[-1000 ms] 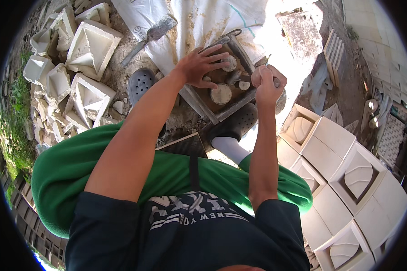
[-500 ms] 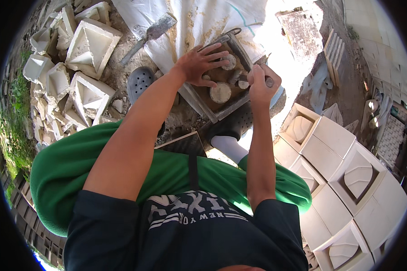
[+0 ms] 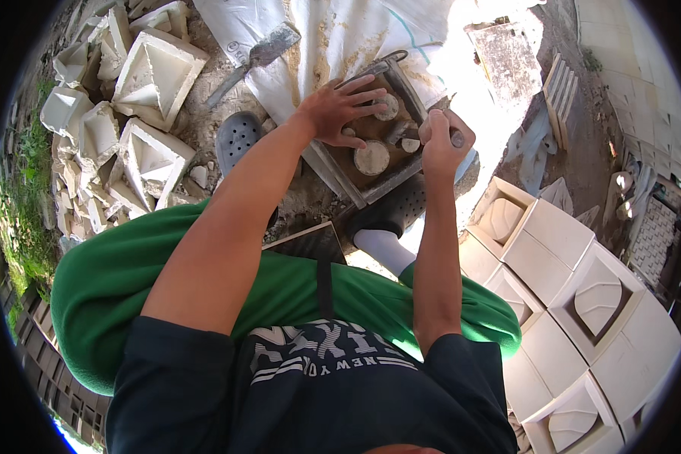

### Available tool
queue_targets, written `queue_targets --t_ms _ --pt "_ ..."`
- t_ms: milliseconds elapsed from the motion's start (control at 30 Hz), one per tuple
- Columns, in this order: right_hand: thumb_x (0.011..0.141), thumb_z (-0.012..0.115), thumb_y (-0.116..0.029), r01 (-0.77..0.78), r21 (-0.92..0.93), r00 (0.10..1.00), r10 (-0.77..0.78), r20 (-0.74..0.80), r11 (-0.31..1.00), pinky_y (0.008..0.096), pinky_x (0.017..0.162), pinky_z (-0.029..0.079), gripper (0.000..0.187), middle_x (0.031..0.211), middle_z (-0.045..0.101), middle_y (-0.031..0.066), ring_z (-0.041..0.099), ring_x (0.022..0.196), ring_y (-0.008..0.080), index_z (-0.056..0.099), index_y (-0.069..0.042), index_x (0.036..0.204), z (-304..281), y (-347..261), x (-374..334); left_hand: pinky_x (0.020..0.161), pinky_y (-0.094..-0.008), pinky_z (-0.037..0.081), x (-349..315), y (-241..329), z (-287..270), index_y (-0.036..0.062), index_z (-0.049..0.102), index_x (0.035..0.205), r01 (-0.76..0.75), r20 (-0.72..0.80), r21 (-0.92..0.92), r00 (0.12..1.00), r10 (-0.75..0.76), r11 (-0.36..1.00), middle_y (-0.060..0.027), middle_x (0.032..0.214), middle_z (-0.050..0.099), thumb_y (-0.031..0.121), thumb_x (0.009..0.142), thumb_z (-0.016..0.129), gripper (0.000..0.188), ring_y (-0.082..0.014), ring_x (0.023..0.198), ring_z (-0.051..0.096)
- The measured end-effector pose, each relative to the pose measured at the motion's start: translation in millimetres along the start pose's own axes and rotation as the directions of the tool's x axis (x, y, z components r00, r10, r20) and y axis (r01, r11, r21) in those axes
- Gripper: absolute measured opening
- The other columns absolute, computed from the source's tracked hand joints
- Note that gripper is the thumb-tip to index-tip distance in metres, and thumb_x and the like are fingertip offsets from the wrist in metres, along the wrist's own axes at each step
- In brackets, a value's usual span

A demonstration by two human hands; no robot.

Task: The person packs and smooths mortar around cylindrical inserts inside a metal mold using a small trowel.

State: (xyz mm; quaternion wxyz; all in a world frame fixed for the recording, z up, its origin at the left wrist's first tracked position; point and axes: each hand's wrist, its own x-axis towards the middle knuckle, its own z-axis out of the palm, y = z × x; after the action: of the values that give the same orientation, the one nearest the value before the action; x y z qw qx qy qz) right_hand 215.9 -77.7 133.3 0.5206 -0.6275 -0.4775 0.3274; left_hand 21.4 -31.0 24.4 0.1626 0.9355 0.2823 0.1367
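Note:
A square metal mould frame lies on the ground between my feet, with brown filling and pale round pieces inside. My left hand presses flat on the filling, fingers spread near a round piece at the frame's far side. My right hand is fisted around a small dark tool handle at the frame's right edge. What the tool's tip touches is hidden by the hand.
A trowel lies on white sacking beyond the frame. Broken white plaster castings pile up at left. Rows of white square moulded blocks stand at right. Grey perforated clogs are on my feet.
My left hand has spread flatter over the filling. My right hand, still fisted on the tool, has shifted slightly along the frame's right edge.

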Motion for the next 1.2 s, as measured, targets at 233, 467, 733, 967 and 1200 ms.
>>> queue_targets --t_ms 233,467,733,967,1200 --pt "0.085 0.049 -0.001 0.042 0.051 0.997 -0.039 -0.074 0.998 0.0277 0.042 0.022 0.037 0.049 0.032 -0.0007 0.029 0.043 0.0078 0.029 -0.009 0.055 -5.8 -14.1 -11.7 0.108 -0.049 0.04 0.1 0.6 -1.9 0.0281 0.042 0.145 -0.011 -0.007 -0.005 1.0 0.011 1.0 0.0042 0.157 0.031 0.066 0.078 0.066 0.081 -0.0249 0.148 0.021" --pt "0.084 0.047 0.002 0.03 0.268 0.964 0.043 -0.261 0.963 0.0279 0.04 0.02 0.039 0.049 0.029 -0.0017 0.024 0.041 0.0076 0.025 -0.012 0.055 1.9 -26.1 -10.0 0.108 -0.0508 0.039 -0.4 1.0 -5.0 0.028 0.043 0.145 0.015 0.019 0.009 1.0 -0.015 1.0 0.0039 0.157 0.031 0.067 0.077 0.066 0.081 -0.0255 0.148 0.021" --pt "0.084 0.048 0.0 0.031 0.165 0.929 0.032 -0.368 0.986 0.027 0.041 0.023 0.035 0.047 0.033 0.0009 0.027 0.042 0.0083 0.032 -0.01 0.054 19.3 -29.1 -22.1 0.11 -0.0509 0.037 -4.6 -1.9 1.4 0.0291 0.04 0.147 -0.022 -0.02 -0.008 1.0 0.022 1.0 0.0046 0.157 0.031 0.067 0.076 0.067 0.085 -0.0257 0.148 0.021" --pt "0.082 0.046 0.002 0.075 0.388 0.956 0.044 -0.288 0.919 0.0278 0.041 0.023 0.035 0.047 0.032 0.0001 0.027 0.042 0.0084 0.029 -0.009 0.054 10.8 -47.4 -29.0 0.11 -0.0502 0.037 -5.5 -5.7 -1.1 0.0294 0.041 0.146 0.025 0.0 0.007 1.0 -0.025 1.0 0.0042 0.156 0.032 0.066 0.075 0.067 0.085 -0.0259 0.148 0.021" --pt "0.083 0.052 -0.004 0.083 0.421 0.994 -0.048 -0.094 0.903 0.0259 0.046 0.023 0.033 0.051 0.04 0.0008 0.035 0.049 0.0068 0.038 -0.002 0.054 0.4 -56.5 -43.8 0.111 -0.0501 0.036 -11.2 -2.2 -1.7 0.0272 0.043 0.144 0.022 -0.03 -0.058 0.999 -0.024 0.998 0.0033 0.156 0.032 0.064 0.072 0.071 0.086 -0.0251 0.147 0.022"
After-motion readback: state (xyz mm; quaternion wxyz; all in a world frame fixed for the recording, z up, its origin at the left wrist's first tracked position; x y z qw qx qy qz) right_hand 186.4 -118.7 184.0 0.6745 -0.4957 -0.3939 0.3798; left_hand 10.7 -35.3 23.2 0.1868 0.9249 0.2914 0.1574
